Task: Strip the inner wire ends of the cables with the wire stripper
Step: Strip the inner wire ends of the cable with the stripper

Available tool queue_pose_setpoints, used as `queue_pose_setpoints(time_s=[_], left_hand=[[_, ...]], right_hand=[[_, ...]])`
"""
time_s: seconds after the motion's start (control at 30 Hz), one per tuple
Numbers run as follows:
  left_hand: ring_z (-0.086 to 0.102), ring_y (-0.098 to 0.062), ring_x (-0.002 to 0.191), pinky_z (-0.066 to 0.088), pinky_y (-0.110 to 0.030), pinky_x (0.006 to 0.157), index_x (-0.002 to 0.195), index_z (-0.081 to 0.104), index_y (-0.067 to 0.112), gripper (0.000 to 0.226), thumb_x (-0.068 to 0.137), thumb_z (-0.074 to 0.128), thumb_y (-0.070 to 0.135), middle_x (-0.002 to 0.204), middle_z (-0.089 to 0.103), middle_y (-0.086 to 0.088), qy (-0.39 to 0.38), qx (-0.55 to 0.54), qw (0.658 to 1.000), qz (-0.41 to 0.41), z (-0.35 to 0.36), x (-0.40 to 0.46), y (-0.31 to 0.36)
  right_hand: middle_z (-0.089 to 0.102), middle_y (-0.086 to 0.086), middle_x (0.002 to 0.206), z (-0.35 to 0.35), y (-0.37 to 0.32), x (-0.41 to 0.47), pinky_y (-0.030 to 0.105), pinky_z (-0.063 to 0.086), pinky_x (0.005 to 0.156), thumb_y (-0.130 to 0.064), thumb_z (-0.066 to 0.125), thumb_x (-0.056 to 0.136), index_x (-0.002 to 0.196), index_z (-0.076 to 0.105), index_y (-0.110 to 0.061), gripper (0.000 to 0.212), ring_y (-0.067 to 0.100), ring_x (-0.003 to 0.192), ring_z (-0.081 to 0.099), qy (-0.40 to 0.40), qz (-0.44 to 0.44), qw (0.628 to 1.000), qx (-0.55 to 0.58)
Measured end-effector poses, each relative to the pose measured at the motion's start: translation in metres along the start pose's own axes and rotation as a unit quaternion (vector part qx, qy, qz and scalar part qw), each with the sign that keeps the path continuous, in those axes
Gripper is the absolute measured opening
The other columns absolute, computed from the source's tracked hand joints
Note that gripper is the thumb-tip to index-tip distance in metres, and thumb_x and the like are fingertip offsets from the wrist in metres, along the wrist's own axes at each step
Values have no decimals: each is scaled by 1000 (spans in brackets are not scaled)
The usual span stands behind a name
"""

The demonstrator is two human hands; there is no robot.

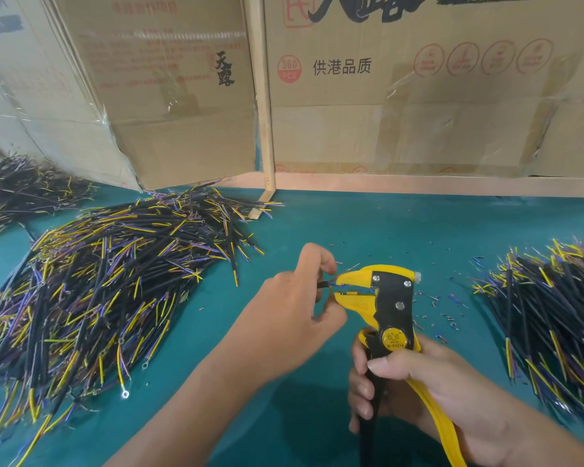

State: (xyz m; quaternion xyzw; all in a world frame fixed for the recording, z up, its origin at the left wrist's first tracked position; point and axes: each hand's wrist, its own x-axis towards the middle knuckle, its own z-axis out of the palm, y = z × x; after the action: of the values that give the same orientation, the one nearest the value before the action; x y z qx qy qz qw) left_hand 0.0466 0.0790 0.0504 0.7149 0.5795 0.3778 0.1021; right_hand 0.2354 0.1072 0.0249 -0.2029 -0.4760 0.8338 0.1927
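My right hand (429,396) grips the handles of a yellow and black wire stripper (385,298), whose jaws point left. My left hand (300,301) pinches a short black cable (323,284) and holds its blue and yellow inner wire ends in the stripper's jaws. Most of that cable is hidden behind my fingers. A large heap of black cables (108,281) with yellow, blue and purple inner wires lies on the left of the green table (368,227). A second heap of cables (553,315) lies on the right.
Another cable pile (17,187) sits at the far left back. Taped cardboard boxes (418,89) and a wooden post (263,96) stand along the back edge. Small bits of cut insulation (445,315) are scattered right of the stripper.
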Motion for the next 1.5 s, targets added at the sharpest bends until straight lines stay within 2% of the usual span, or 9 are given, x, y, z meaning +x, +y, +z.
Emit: queue_pose_setpoints(time_s=[0.2, 0.4, 0.6, 0.73, 0.87, 1.0, 1.1, 1.3, 1.5], left_hand=[[48, -2, 64, 29, -16, 54, 101, 36, 31, 25, 83, 53, 27, 75, 51, 27, -21, -26, 999, 6, -3, 0, 0], [46, -10, 65, 31, -23, 55, 101, 35, 33, 26, 84, 54, 26, 73, 47, 16, -29, -22, 999, 19, -1, -1, 1], [50, -10, 68, 38, -28, 60, 101, 35, 34, 25, 82, 52, 32, 77, 51, 17, -26, -13, 999, 13, 0, -1, 1], [50, -7, 68, 35, -27, 59, 100, 34, 36, 25, 82, 52, 33, 75, 51, 16, -28, -16, 999, 14, 0, -2, 0], [47, -11, 66, 33, -27, 55, 99, 34, 35, 25, 83, 52, 32, 74, 50, 6, -32, -18, 999, 30, 0, -3, 2], [48, -4, 68, 34, -18, 59, 103, 37, 32, 23, 88, 54, 35, 73, 48, 11, -50, -40, 997, 41, -4, -2, -1], [39, -12, 59, 31, -18, 55, 101, 44, 23, 12, 95, 45, 34, 69, 44, 11, -66, -82, 993, 61, -11, 0, -6], [40, -4, 66, 31, -12, 61, 95, 54, 13, 24, 107, 41, 31, 75, 43, 11, -63, -11, 991, 120, -18, 4, -14], [42, -2, 68, 31, -11, 63, 97, 54, 20, 23, 106, 39, 35, 75, 41, 17, -46, 0, 989, 143, -18, 4, -16]], right_hand=[[44, 15, 67, 1, 2, -1, 51, 50, 68, -27, 74, 82, 80, 60, -3, 28, 30, 62, 49, 9, 2, 1000, 10], [36, 10, 61, 4, 3, -2, 43, 48, 60, -33, 72, 84, 73, 54, -5, 35, 24, 52, 42, 17, -4, 1000, 26], [38, 11, 63, 3, 4, -1, 45, 47, 63, -32, 75, 81, 74, 56, -5, 34, 25, 55, 44, 17, -10, 1000, 9], [37, 11, 62, 4, 4, -2, 44, 47, 61, -33, 75, 82, 72, 55, -5, 36, 25, 54, 43, 20, -3, 1000, 21], [34, 10, 58, 7, 4, -3, 41, 45, 57, -33, 75, 80, 69, 53, -5, 38, 23, 50, 40, 30, 0, 999, 30], [31, 8, 57, 10, 2, -4, 38, 43, 53, -36, 76, 76, 66, 51, -5, 41, 21, 47, 36, 51, -3, 998, 33], [29, 8, 57, 11, 1, -5, 37, 41, 52, -37, 77, 76, 65, 49, -6, 43, 21, 47, 34, 57, -15, 998, 34], [29, 9, 56, 11, 2, -6, 37, 41, 52, -37, 76, 79, 65, 46, -6, 45, 21, 46, 34, 54, -40, 997, 24], [27, 7, 52, 13, 5, -7, 32, 39, 47, -40, 79, 74, 62, 44, -7, 50, 18, 41, 31, 79, -30, 996, 25]])
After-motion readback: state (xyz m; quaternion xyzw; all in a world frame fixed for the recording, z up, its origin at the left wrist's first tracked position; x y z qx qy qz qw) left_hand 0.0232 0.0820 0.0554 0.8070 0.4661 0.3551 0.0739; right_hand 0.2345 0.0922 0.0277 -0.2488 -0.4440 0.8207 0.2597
